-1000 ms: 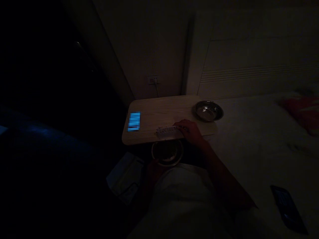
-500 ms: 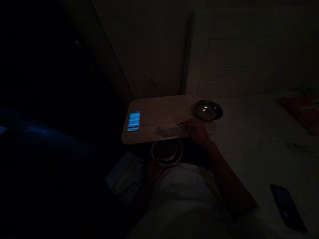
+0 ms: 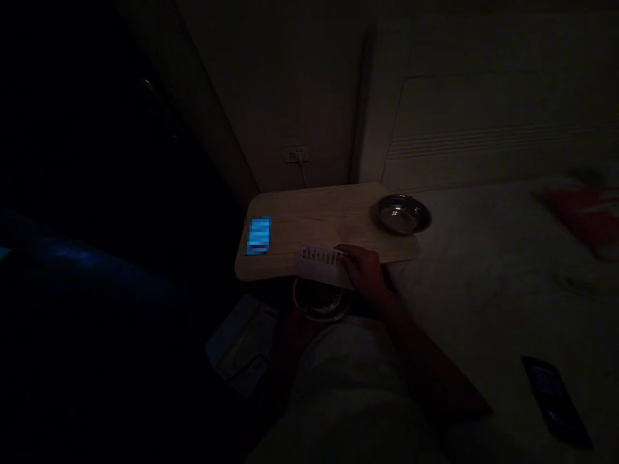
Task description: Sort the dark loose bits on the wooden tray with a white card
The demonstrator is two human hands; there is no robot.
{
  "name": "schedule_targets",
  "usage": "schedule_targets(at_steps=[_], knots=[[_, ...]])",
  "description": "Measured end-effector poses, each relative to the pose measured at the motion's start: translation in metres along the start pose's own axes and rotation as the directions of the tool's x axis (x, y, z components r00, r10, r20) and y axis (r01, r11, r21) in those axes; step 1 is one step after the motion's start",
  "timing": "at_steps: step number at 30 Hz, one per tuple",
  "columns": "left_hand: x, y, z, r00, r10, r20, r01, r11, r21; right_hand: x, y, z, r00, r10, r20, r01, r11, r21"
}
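Observation:
My right hand pinches the right end of a white slotted plastic piece, which has a row of dark openings along its upper side. The piece lies tilted over the front edge of a small wooden table, its lower part above a round bowl. Low and just in front of that edge, my left hand grips the bowl by its near left rim. The bowl's inside is dark, and its contents are hard to make out. On the table's right end sits a shiny metal bowl.
A lit phone, its screen blurred, lies at the table's left end. Behind are a wall socket with a plugged cable. On the pale bed to the right lie a dark phone and a red item. The room is very dark.
My right hand has drawn the slotted piece toward me and left, past the table edge over the bowl. The small dark bits on the tabletop no longer show. My left hand stays put.

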State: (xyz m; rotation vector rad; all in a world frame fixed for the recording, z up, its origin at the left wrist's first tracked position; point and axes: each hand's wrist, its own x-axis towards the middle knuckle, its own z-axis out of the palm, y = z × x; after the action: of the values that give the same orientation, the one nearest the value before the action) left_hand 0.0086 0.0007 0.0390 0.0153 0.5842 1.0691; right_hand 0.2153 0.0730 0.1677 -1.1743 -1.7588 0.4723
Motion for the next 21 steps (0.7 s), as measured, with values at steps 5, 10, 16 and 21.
schedule_targets(at_steps=[5, 10, 16, 21], knots=[[0.0, 0.0, -0.001, 0.997, -0.009, -0.082, 0.01, 1.0, 0.011, -0.015, 0.006, 0.016, 0.985, 0.129, -0.113, -0.135, 0.99, -0.042], [0.002, -0.002, -0.013, 0.995, 0.01, -0.099, -0.01, 1.0, -0.006, -0.018, 0.031, -0.007, 0.948, 0.213, -0.237, -0.247, 0.962, -0.121], [0.003, -0.001, -0.015, 0.998, -0.038, -0.05, 0.037, 0.999, -0.031, -0.006, 0.051, -0.029, 0.903, 0.224, -0.366, -0.312, 0.928, -0.201], [0.005, -0.001, -0.014, 0.999, -0.025, -0.043, 0.024, 0.999, -0.025, -0.004, 0.051, -0.02, 0.894, 0.196, -0.403, -0.286, 0.942, -0.176]])
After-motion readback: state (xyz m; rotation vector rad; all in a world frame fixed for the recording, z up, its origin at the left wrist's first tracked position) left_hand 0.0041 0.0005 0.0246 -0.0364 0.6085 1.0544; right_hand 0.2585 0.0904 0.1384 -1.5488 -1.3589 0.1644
